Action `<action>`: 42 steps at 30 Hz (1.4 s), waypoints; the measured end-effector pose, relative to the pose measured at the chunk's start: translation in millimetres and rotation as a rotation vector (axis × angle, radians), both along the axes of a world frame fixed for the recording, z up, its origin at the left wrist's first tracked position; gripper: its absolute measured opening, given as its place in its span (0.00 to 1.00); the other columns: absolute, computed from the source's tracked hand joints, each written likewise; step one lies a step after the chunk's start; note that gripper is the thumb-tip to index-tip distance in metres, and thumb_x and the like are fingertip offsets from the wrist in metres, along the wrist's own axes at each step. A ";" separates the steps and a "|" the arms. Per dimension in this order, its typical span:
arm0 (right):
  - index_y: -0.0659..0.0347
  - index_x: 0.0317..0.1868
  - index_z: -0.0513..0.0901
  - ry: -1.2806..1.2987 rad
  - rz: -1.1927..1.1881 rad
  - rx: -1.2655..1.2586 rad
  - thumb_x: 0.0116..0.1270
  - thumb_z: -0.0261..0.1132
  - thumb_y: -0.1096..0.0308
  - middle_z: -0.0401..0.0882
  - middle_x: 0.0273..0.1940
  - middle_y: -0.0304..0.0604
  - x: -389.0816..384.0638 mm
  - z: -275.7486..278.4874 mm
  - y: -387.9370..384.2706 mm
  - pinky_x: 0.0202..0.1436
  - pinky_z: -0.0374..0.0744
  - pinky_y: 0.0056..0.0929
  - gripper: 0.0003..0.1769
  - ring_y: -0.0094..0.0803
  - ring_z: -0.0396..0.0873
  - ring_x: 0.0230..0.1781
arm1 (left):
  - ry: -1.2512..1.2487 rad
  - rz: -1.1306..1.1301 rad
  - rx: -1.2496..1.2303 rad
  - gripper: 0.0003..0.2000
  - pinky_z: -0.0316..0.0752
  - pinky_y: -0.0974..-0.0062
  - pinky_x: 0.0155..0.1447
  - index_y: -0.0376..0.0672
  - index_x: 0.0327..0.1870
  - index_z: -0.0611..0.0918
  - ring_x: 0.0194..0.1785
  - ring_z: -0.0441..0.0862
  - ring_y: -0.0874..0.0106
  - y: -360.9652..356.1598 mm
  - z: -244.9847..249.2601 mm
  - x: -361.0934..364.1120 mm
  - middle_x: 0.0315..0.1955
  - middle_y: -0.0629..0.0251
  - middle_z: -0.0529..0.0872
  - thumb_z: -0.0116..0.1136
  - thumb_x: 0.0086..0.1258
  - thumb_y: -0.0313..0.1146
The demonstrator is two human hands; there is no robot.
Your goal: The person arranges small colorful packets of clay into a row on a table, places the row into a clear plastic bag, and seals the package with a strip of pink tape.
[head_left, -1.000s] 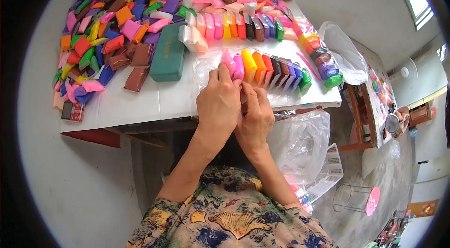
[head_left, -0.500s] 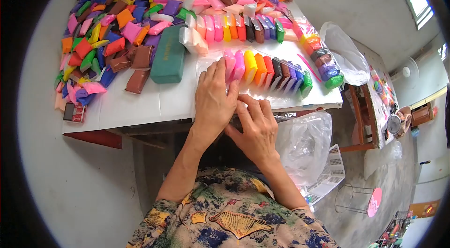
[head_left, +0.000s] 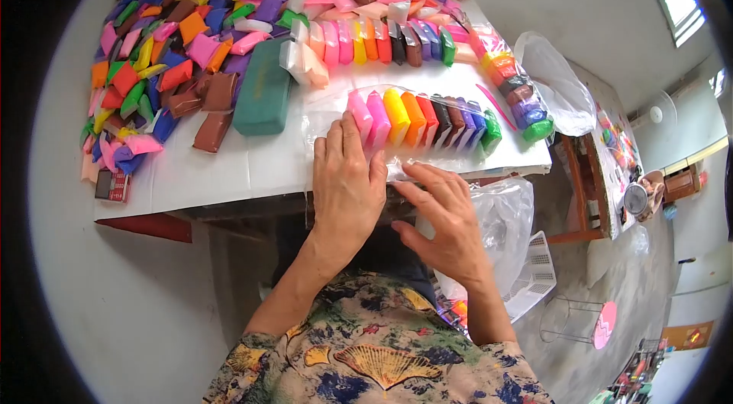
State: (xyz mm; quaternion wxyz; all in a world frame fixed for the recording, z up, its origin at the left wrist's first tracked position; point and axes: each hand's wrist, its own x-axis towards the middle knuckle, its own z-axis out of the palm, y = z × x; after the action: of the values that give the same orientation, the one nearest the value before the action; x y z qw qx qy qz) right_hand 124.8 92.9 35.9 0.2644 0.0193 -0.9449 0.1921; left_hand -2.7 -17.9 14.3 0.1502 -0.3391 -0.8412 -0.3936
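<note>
So my left hand (head_left: pixel 347 186) is open, palm down, fingers close together, with the tips right up at the first pink pack (head_left: pixel 360 115) and the clear plastic bag (head_left: pixel 324 120). Not gripping anything with it. My right hand (head_left: pixel 452 224) is loosely open too, thumb out, fingertips at the bag's near side by the near edge of the bench (head_left: pixel 195 184). Can't tell if there's a bit of film under those fingertips.

What's changed: half a second ago my hands were practically touching, and now the right one has slid off to the right, leaving a gap between them. The way I read it, the pinching at the pink end is done and both hands are just on the plastic now. The row of coloured packs (head_left: pixel 413 120) is standing in the same order, pink end by my left hand, green pack (head_left: pixel 490 131) nearest the bench's near right corner, packs leaning a little. Clear film shows around the row, but I can't make out where it opens.

Further out there's a second row (head_left: pixel 359 41) behind, a green box (head_left: pixel 262 95) to its left, a filled bag (head_left: pixel 521 91) along the right edge, and the big loose pile (head_left: pixel 202 49) covering the far left.
</note>
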 end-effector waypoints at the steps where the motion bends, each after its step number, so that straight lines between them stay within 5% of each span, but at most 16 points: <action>1: 0.62 0.54 0.81 0.034 -0.013 -0.023 0.54 0.74 0.73 0.80 0.57 0.47 -0.2 8.0 1.4 0.61 0.73 0.45 0.25 0.43 0.79 0.57 | -0.033 -0.007 -0.005 0.28 0.68 0.54 0.66 0.24 0.67 0.68 0.60 0.73 0.43 -0.3 2.2 0.1 0.60 0.38 0.75 0.59 0.69 0.30; 7: 0.66 0.38 0.83 0.227 -0.108 -0.181 0.61 0.73 0.72 0.82 0.31 0.44 -45.0 61.2 3.4 0.31 0.79 0.30 0.08 0.34 0.82 0.25 | -0.003 0.009 -0.007 0.30 0.70 0.57 0.65 0.20 0.66 0.67 0.57 0.73 0.47 0.6 2.9 2.2 0.58 0.38 0.75 0.61 0.68 0.32; 18: 0.64 0.28 0.88 -0.167 -0.267 0.242 0.65 0.66 0.39 0.86 0.30 0.53 -213.5 80.5 -49.9 0.35 0.81 0.43 0.31 0.45 0.87 0.32 | -0.098 -0.134 -0.063 0.27 0.71 0.56 0.63 0.24 0.64 0.68 0.56 0.73 0.46 -11.6 12.3 7.4 0.61 0.35 0.70 0.60 0.66 0.28; 19: 0.66 0.27 0.88 -0.172 -0.273 0.262 0.64 0.67 0.37 0.86 0.29 0.54 -223.0 73.8 -50.3 0.36 0.80 0.44 0.33 0.46 0.87 0.31 | 0.004 -0.092 0.109 0.23 0.71 0.51 0.57 0.32 0.59 0.71 0.51 0.73 0.46 -7.8 6.3 9.7 0.50 0.44 0.74 0.60 0.61 0.20; 22: 0.57 0.33 0.91 -0.247 -0.301 0.322 0.65 0.68 0.46 0.89 0.35 0.47 -239.0 62.2 -48.5 0.38 0.84 0.39 0.21 0.43 0.89 0.38 | -0.057 -0.114 0.124 0.24 0.71 0.50 0.58 0.31 0.61 0.69 0.52 0.73 0.45 -10.8 8.0 12.3 0.52 0.43 0.74 0.59 0.62 0.19; 25: 0.65 0.33 0.89 -0.073 -0.307 0.334 0.60 0.70 0.43 0.87 0.32 0.56 -246.9 40.7 -37.6 0.40 0.84 0.46 0.28 0.49 0.88 0.36 | -0.082 -0.118 0.153 0.25 0.72 0.49 0.59 0.29 0.63 0.67 0.54 0.73 0.43 -11.9 11.0 13.2 0.55 0.41 0.72 0.57 0.63 0.17; 35: 0.64 0.33 0.89 -0.170 -0.316 0.273 0.51 0.73 0.48 0.87 0.32 0.55 -233.3 49.7 -17.9 0.41 0.82 0.46 0.24 0.49 0.87 0.38 | -0.127 -0.134 0.189 0.32 0.66 0.51 0.70 0.21 0.70 0.57 0.66 0.66 0.34 -18.7 6.0 10.4 0.64 0.31 0.65 0.49 0.61 0.11; 38: 0.65 0.32 0.88 -0.050 -0.410 0.112 0.51 0.73 0.48 0.86 0.29 0.53 -199.8 71.5 -19.5 0.38 0.80 0.46 0.24 0.50 0.85 0.32 | -0.133 -0.169 0.133 0.35 0.62 0.53 0.75 0.15 0.71 0.53 0.69 0.62 0.33 -23.6 7.1 10.0 0.67 0.24 0.58 0.50 0.60 0.13; 40: 0.67 0.31 0.87 0.049 -0.420 -0.045 0.54 0.72 0.51 0.82 0.25 0.48 -164.2 83.4 -15.6 0.32 0.77 0.39 0.22 0.40 0.81 0.25 | -0.156 -0.176 0.170 0.35 0.61 0.53 0.76 0.15 0.71 0.52 0.71 0.60 0.32 -22.7 5.0 8.7 0.67 0.23 0.58 0.48 0.60 0.11; 42: 0.72 0.35 0.86 0.202 -0.356 -0.349 0.58 0.71 0.58 0.86 0.30 0.52 -121.0 89.6 -28.0 0.34 0.79 0.35 0.20 0.38 0.86 0.29 | -0.152 -0.170 0.227 0.34 0.61 0.54 0.75 0.18 0.71 0.53 0.70 0.61 0.33 -21.8 2.9 9.7 0.67 0.25 0.59 0.46 0.61 0.11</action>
State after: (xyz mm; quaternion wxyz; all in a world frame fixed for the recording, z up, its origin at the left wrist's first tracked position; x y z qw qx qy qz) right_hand 3.8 64.9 125.5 0.3863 -0.1741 -0.8549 0.2994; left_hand 7.0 -39.6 17.2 0.0895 -0.3591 -0.7686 -0.5219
